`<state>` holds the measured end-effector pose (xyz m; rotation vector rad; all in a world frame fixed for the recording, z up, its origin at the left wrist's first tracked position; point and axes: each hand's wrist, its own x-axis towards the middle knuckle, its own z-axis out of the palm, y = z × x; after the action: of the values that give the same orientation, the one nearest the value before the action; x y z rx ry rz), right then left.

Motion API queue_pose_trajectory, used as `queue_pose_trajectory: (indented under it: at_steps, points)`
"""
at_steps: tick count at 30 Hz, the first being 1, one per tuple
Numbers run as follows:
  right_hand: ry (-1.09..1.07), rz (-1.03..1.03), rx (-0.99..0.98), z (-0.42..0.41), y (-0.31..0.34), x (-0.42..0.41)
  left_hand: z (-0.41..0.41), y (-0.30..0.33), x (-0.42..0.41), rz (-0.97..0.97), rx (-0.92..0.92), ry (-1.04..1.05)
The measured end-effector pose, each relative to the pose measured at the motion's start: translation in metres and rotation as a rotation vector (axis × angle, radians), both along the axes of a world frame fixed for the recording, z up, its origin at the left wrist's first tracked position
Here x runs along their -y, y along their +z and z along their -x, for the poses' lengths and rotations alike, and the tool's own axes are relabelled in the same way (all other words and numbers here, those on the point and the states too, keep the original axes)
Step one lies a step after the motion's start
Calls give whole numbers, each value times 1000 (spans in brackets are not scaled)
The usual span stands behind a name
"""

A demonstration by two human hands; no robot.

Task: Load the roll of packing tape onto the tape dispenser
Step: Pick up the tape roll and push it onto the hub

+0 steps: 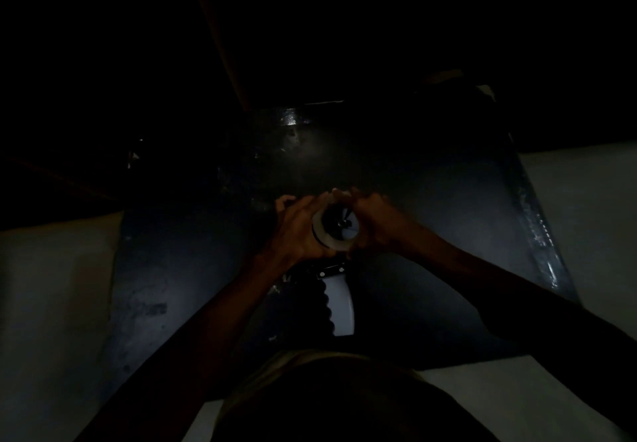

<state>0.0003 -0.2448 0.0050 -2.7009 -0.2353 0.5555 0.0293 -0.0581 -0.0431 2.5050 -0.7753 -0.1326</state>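
The scene is very dark. A pale roll of packing tape (336, 239) sits around the dark hub of the tape dispenser, whose white handle (340, 307) points toward me over the dark table (193, 269). My left hand (296, 226) wraps the roll's left side. Cupped against the right side of the roll is my right hand (372, 224), fingertips meeting the left hand's above the roll. The dispenser's front end is hidden behind both hands.
The dark table has a shiny far edge (293, 119) and a glinting right edge (537, 235). Pale floor (51, 286) lies to the left and right. A tall dim panel (227, 45) rises behind the table.
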Motion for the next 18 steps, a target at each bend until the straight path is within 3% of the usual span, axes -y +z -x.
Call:
queue_pose_trajectory:
  at_steps: [10,18]
  points:
    - [20,31,-49,2,2,1,3,1,7,-92,-3,11]
    - [34,62,-67,-2,0,0,3,-7,7,-6,37,36]
